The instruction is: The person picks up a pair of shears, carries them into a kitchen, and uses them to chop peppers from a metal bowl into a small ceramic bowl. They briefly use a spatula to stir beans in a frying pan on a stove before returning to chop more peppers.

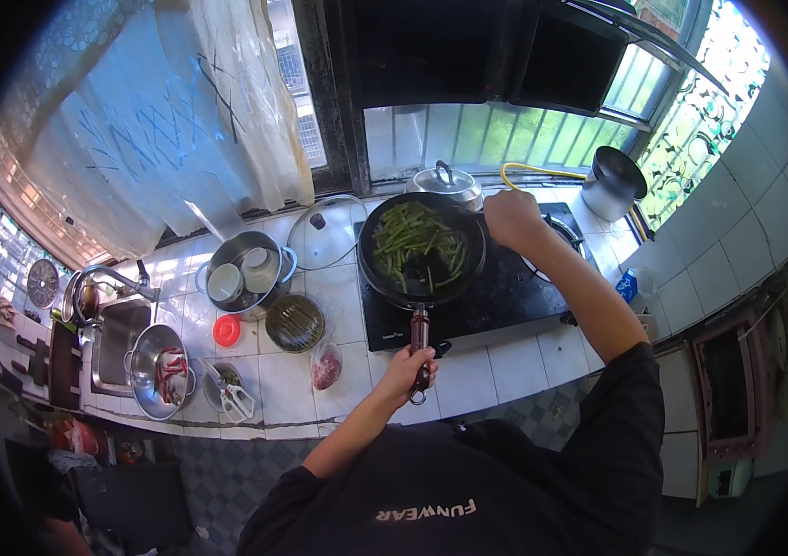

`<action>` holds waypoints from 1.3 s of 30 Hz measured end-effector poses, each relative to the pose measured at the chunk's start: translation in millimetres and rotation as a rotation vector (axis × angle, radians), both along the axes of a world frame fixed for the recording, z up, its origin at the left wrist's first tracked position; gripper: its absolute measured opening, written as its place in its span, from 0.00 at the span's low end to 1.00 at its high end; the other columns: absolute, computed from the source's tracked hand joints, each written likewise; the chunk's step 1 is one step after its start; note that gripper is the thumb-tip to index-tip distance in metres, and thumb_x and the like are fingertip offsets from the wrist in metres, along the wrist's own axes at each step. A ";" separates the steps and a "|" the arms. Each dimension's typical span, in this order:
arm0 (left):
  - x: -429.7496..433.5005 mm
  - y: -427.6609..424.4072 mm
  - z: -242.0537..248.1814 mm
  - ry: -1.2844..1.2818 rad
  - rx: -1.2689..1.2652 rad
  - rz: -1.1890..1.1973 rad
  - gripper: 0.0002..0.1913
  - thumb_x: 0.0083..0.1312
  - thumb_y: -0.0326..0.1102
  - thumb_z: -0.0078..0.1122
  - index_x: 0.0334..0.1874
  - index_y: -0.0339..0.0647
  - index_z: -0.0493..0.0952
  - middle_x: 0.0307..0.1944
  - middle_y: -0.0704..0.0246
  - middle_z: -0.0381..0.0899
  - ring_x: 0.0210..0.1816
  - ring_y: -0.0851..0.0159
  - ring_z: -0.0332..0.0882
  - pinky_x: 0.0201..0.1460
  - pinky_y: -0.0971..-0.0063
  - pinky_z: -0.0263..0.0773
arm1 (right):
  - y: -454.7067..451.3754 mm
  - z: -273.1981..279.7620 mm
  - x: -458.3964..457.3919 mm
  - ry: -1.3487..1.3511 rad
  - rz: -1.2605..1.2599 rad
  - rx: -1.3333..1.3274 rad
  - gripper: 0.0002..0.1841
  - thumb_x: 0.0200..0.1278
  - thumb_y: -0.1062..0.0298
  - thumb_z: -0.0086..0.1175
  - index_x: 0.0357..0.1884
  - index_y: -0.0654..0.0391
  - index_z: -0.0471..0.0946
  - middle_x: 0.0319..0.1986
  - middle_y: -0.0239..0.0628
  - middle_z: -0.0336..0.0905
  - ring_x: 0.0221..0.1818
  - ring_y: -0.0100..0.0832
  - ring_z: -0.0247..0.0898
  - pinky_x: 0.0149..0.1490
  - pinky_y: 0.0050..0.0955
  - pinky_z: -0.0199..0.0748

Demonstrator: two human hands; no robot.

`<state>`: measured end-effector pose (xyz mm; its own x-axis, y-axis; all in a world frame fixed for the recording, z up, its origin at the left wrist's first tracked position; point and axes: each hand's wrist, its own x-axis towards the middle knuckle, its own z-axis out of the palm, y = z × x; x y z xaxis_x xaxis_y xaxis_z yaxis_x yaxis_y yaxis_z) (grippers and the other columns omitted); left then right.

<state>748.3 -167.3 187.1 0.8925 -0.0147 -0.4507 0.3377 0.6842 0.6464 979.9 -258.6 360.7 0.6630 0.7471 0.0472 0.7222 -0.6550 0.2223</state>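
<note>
My left hand (pixel 402 379) grips the brown handle (pixel 420 330) of a black frying pan (pixel 474 267), which sits on the left side of a black gas stove (pixel 505 292). Cut green beans (pixel 411 233) lie in the pan, with a bare dark patch toward the handle. At the pan's right rim, my right hand (pixel 515 221) is closed around a dark cooking utensil (pixel 478 213). Most of that utensil is hidden by the hand or lost against the dark pan.
Behind the pan stands a lidded pot (pixel 444 184). A glass lid (pixel 324 233), a pot holding bowls (pixel 244 240), a bagged piece of meat (pixel 326 368) and a colander of red chillies (pixel 161 372) occupy the left counter. A steel pot (pixel 609 198) stands right of the stove.
</note>
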 end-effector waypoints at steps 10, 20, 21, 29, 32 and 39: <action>-3.5 15.4 8.1 0.033 0.036 -0.038 0.08 0.59 0.33 0.49 0.33 0.40 0.62 0.19 0.70 0.67 0.19 0.73 0.66 0.19 0.81 0.64 | -22.6 -94.5 71.9 0.623 -0.077 0.204 0.21 0.50 0.48 0.51 0.20 0.60 0.76 0.18 0.41 0.75 0.25 0.37 0.73 0.33 0.33 0.69; -5.7 17.9 5.9 0.037 0.023 -0.050 0.11 0.59 0.35 0.51 0.36 0.39 0.62 0.19 0.70 0.66 0.20 0.72 0.66 0.20 0.80 0.65 | -22.2 -10.5 58.2 0.005 -0.026 -0.073 0.14 0.48 0.53 0.55 0.27 0.54 0.78 0.28 0.37 0.77 0.34 0.38 0.74 0.37 0.34 0.70; -4.7 17.5 6.1 0.038 0.022 -0.053 0.11 0.59 0.35 0.51 0.36 0.39 0.62 0.19 0.70 0.66 0.20 0.72 0.66 0.20 0.80 0.65 | -19.9 -11.8 62.3 0.006 -0.028 -0.074 0.14 0.48 0.53 0.55 0.27 0.54 0.78 0.28 0.37 0.77 0.34 0.38 0.74 0.37 0.34 0.70; -7.0 18.8 8.1 0.021 0.037 -0.024 0.09 0.59 0.35 0.51 0.33 0.41 0.63 0.19 0.71 0.67 0.19 0.74 0.66 0.18 0.81 0.64 | -14.2 -10.9 82.4 1.072 -0.399 -0.508 0.20 0.55 0.47 0.48 0.25 0.53 0.79 0.11 0.24 0.64 0.10 0.19 0.53 0.16 0.19 0.52; -6.2 18.2 10.6 0.022 0.051 -0.051 0.09 0.59 0.36 0.51 0.33 0.40 0.63 0.20 0.70 0.68 0.19 0.73 0.66 0.18 0.81 0.64 | -22.0 -71.1 61.5 1.448 -0.455 -0.229 0.21 0.58 0.47 0.45 0.24 0.55 0.75 0.09 0.23 0.60 0.07 0.16 0.49 0.12 0.15 0.45; -7.7 19.6 11.3 0.025 0.044 -0.049 0.09 0.59 0.35 0.51 0.34 0.40 0.63 0.20 0.70 0.68 0.19 0.74 0.67 0.19 0.82 0.64 | -27.2 -101.1 27.0 1.338 -0.471 0.265 0.21 0.59 0.49 0.44 0.22 0.59 0.72 0.08 0.24 0.59 0.07 0.16 0.49 0.12 0.16 0.45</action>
<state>740.6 -147.7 198.4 0.8796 -0.0378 -0.4743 0.3866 0.6378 0.6662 1006.9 -285.9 259.6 0.4977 0.5186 -0.6952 -0.0036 -0.8003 -0.5996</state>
